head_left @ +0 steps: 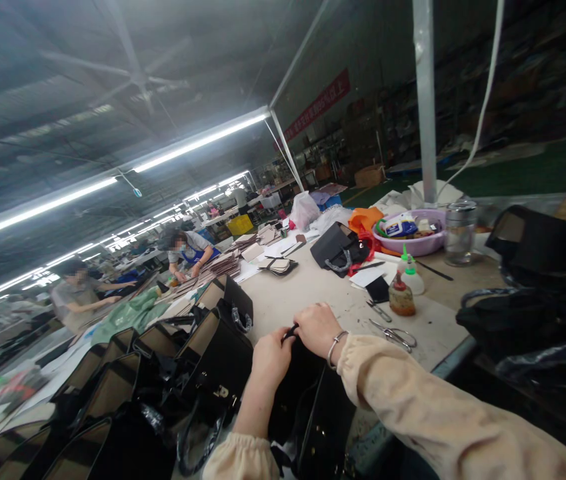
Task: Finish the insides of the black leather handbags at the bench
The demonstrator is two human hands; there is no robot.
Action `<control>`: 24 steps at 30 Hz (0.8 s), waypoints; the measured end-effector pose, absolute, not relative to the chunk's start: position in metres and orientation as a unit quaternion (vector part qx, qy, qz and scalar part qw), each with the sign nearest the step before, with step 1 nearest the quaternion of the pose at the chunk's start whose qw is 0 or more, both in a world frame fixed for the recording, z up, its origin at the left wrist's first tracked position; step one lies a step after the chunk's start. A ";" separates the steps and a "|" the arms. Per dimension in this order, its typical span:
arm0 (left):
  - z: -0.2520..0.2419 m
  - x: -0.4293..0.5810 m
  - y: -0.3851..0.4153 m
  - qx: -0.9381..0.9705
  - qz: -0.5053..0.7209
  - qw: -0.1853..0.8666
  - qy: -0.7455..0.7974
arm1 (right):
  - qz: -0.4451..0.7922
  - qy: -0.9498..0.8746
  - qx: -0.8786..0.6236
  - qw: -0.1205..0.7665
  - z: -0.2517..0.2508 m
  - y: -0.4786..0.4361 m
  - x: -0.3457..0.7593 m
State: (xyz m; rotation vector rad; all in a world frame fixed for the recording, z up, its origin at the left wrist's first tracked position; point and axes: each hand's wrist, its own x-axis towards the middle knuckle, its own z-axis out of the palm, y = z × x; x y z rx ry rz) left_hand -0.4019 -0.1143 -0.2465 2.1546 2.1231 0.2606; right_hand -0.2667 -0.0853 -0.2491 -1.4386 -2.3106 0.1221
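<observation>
Near the middle of the head view, my left hand (271,360) pinches a narrow black strap (290,331). Close beside it on the right, my right hand (317,328), with a bracelet at the wrist, has its fingers closed on the same strap. Below both hands is a black bag (325,420) with small metal fittings, partly covered by my forearms. To the left stands another black bag (217,360) with a beige inside and a metal clasp.
Scissors (395,333), a glue bottle (401,297), a glass jar (460,233) and a purple basin (415,248) are on the table (283,293) at right. Rows of black bags (113,390) fill the left. Two people work farther back.
</observation>
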 end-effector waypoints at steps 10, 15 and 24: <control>-0.255 -0.397 -0.107 0.706 0.079 0.012 0.704 | 0.132 -0.789 -0.445 0.403 -0.261 -0.108 -0.235; -0.257 -0.393 -0.106 0.703 0.065 -0.016 0.708 | 0.177 -0.734 -0.449 0.478 -0.285 -0.143 -0.212; -0.252 -0.396 -0.098 0.689 0.048 -0.023 0.723 | 0.187 -0.799 -0.398 0.410 -0.298 -0.215 -0.216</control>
